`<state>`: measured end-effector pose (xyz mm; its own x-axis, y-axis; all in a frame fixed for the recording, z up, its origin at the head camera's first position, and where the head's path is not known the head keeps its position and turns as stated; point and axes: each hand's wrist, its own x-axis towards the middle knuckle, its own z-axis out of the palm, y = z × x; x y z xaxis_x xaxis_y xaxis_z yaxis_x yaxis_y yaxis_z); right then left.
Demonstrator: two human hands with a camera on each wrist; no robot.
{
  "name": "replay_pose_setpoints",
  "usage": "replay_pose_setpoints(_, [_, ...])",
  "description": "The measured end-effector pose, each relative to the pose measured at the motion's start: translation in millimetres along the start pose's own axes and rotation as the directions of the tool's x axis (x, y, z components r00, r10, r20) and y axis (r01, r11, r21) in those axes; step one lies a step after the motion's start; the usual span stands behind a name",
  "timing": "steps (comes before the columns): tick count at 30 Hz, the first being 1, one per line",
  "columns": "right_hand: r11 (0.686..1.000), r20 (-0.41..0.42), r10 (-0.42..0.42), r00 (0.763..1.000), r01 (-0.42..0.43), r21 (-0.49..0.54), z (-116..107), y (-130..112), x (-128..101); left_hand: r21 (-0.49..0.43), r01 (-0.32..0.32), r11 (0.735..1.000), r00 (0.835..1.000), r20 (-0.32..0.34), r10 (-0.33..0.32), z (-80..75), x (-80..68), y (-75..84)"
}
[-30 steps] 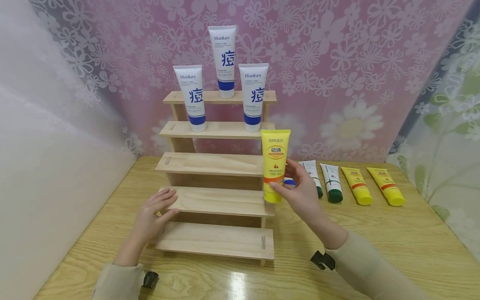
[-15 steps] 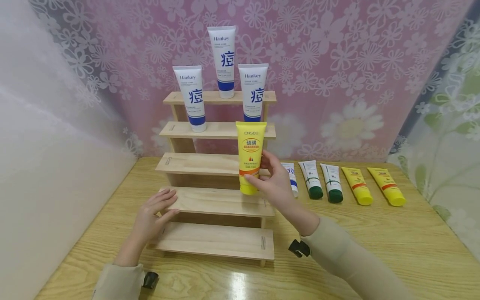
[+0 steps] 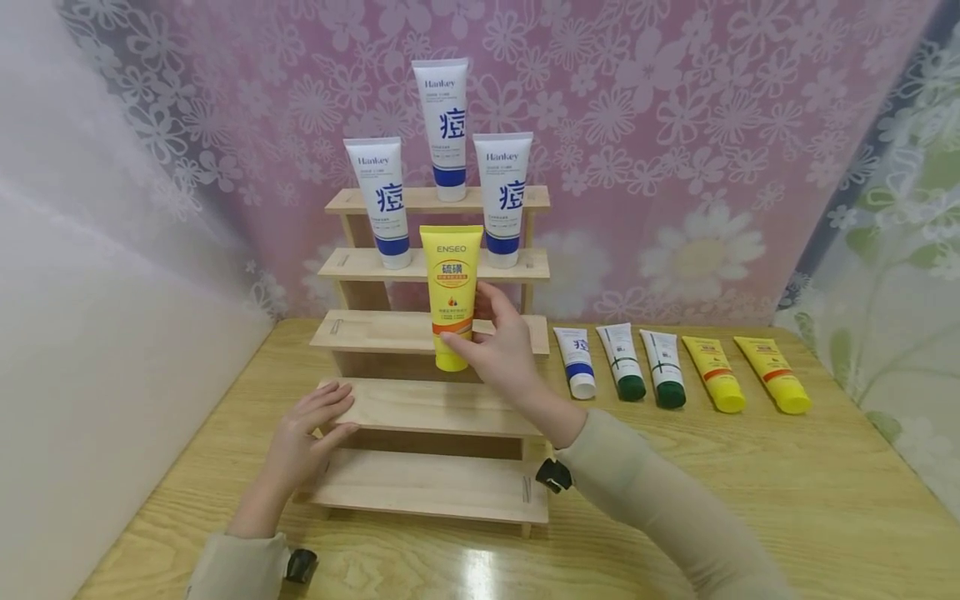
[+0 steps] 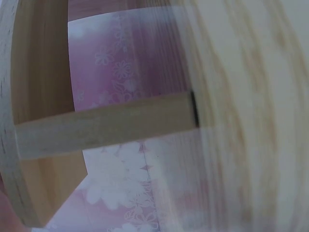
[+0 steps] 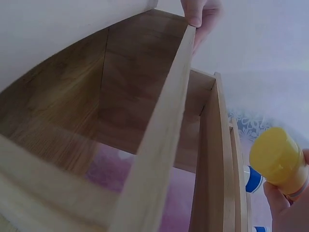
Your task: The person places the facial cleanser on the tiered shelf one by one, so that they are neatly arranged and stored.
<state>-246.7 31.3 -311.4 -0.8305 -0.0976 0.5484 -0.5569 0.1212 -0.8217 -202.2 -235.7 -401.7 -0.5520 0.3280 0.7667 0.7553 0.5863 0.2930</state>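
My right hand grips a yellow squeeze tube by its lower part, thumb across the front. The tube is upright, cap down, and overlaps the middle step of the wooden tiered display stand in the head view. Its yellow cap shows large in the right wrist view. At the stand's left side my left hand holds the end of the second step from the bottom; the right wrist view shows its thumb at the board edge. Three white tubes with blue bands, including the topmost tube, stand on the two upper steps.
On the table right of the stand lie a white-and-blue tube, two white tubes with green caps, one a green-capped tube, and two yellow tubes, including the far-right tube. A flowered pink backdrop hangs behind.
My right hand has carried the yellow tube left and slightly up, from the stand's right edge to in front of its middle. The left hand has stayed in place.
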Motion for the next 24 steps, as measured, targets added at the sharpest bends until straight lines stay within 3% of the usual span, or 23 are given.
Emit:
replay_pose_setpoints(4, [0.999,0.006,-0.013,1.0,0.014,-0.041,13.2,6.7,10.0,-0.003,-0.008,1.0,1.0,-0.006,0.008,0.7,-0.6,-1.8])
replay_pose_setpoints(10, [0.997,0.022,-0.033,0.999,0.034,-0.065,25.8,-24.0,11.5,-0.012,-0.017,1.0,1.0,-0.017,0.017,1.4,0.6,-1.8])
replay_pose_setpoints(13, [0.994,0.036,-0.036,0.999,0.04,-0.101,33.3,-27.9,13.3,-0.016,-0.018,1.0,1.0,-0.021,0.018,1.2,1.5,-0.5])
replay_pose_setpoints(17, [0.989,0.05,-0.058,0.997,0.065,-0.132,44.0,-13.5,19.1,-0.023,-0.015,1.0,1.0,-0.025,0.014,1.2,2.1,0.8])
replay_pose_setpoints(24, [0.964,0.021,-0.029,0.999,0.034,-0.262,59.4,19.7,37.1,-0.024,-0.016,1.0,0.999,-0.03,0.015,0.6,1.7,-0.1])
